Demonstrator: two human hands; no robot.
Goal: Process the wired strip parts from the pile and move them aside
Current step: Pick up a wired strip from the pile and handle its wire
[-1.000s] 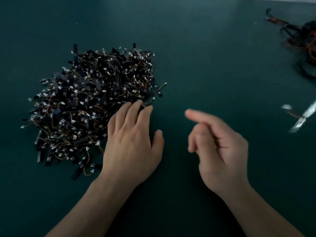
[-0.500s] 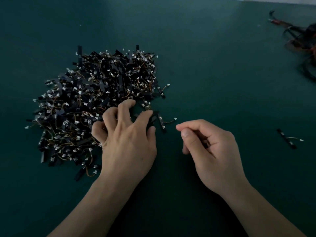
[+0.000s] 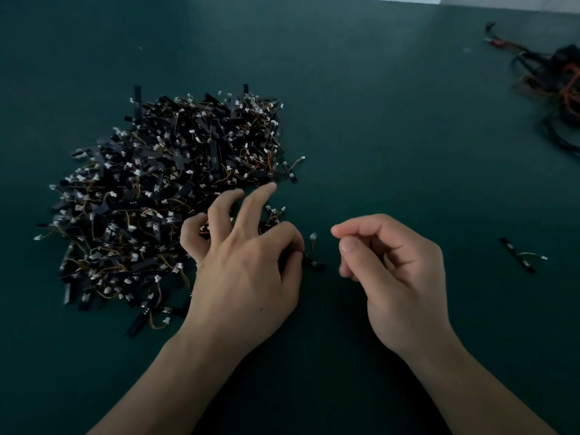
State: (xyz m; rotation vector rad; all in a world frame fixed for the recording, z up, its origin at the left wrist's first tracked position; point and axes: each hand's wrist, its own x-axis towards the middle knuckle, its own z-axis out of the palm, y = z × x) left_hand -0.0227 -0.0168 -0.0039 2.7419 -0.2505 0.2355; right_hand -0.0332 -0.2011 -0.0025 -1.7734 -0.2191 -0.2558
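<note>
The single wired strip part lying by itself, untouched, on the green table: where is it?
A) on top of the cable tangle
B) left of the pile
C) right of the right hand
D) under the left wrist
C: the single wired strip part lies on the bare green table to the right of the right hand, far from the pile.

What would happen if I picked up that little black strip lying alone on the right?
The black strip probably stays stiff: it lies straight and flat. Its thin wire curves loosely to a white plug, so that would likely dangle and flop. The whole thing looks thin and small, so I'd guess it is very light.
</note>
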